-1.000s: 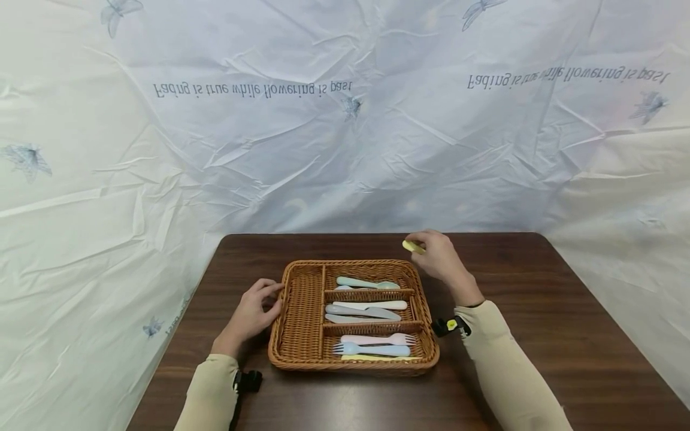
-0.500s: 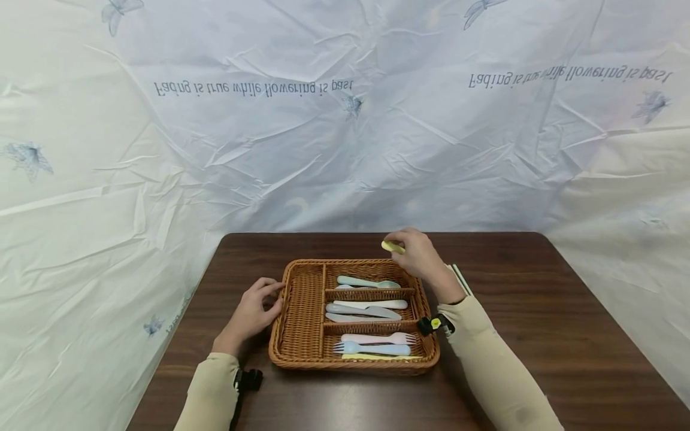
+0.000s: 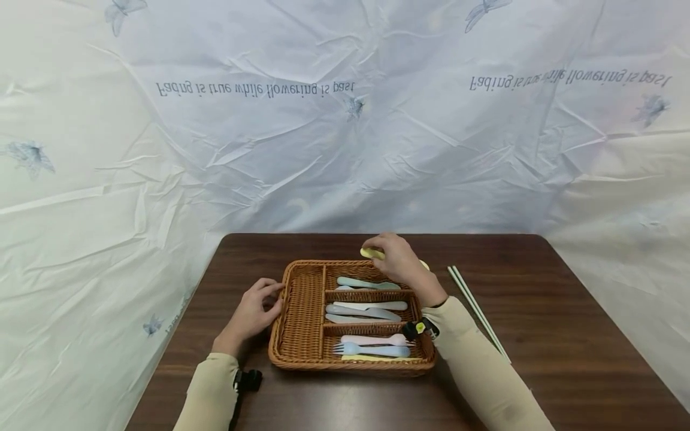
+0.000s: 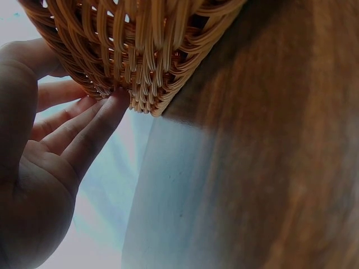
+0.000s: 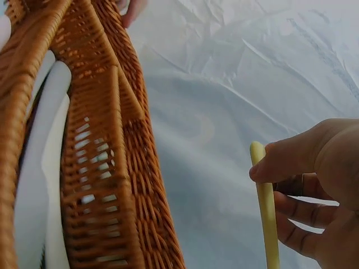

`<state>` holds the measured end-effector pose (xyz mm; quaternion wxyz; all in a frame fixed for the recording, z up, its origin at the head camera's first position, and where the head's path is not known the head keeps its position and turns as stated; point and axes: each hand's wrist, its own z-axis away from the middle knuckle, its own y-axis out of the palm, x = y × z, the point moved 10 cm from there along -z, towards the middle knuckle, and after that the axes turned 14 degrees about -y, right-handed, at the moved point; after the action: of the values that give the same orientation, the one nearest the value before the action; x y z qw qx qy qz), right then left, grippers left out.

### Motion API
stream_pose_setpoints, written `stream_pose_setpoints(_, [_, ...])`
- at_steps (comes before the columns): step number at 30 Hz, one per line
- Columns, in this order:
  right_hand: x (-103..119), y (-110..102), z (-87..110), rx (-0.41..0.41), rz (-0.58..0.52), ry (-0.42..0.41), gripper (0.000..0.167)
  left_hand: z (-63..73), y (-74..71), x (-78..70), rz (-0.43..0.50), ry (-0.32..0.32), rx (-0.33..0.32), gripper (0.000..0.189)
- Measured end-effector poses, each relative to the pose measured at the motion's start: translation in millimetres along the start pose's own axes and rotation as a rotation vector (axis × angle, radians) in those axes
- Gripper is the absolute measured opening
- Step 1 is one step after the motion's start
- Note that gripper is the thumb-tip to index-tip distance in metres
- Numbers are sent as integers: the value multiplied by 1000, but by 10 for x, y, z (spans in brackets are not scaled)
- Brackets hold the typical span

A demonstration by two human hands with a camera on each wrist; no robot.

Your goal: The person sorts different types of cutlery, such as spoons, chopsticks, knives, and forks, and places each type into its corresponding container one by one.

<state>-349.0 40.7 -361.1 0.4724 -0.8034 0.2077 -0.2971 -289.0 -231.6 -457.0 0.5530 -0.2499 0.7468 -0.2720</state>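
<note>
A brown wicker cutlery tray (image 3: 302, 363) with several compartments stands on the table. My left hand (image 3: 256, 309) rests at its left side, fingertips touching the woven wall (image 4: 140, 61). Above the tray's far edge, my right hand (image 3: 396, 258) pinches a slim yellow utensil (image 5: 267, 218) between thumb and fingers; its far end is partly hidden in the head view. Below that hand, a mint-green spoon (image 3: 358, 282) lies in the far compartment. Several knives (image 3: 363, 310) fill the middle one. The near compartment holds a pink fork (image 3: 372, 340), a blue fork (image 3: 377, 349) and a yellow piece (image 3: 356, 358).
Two pale green chopsticks (image 3: 478, 312) lie on the dark wooden table (image 3: 571, 335) right of the tray, beside my right sleeve. A printed white sheet (image 3: 409, 149) hangs behind the table and along its sides.
My right hand has moved left with the yellow utensil, from beyond the tray's far right corner to over its far edge. The chopsticks have come into view. My left hand stays put.
</note>
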Motion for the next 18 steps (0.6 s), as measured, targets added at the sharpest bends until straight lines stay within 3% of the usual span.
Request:
stream_pose_setpoints(6, [119,104,-38,30,-29,-64,30,-11,13,8,1,1,-3,33])
stream_pose_setpoints(18, [-34,56,79,-6,-65,-8,30,-7,24,20,5,7,-3,33])
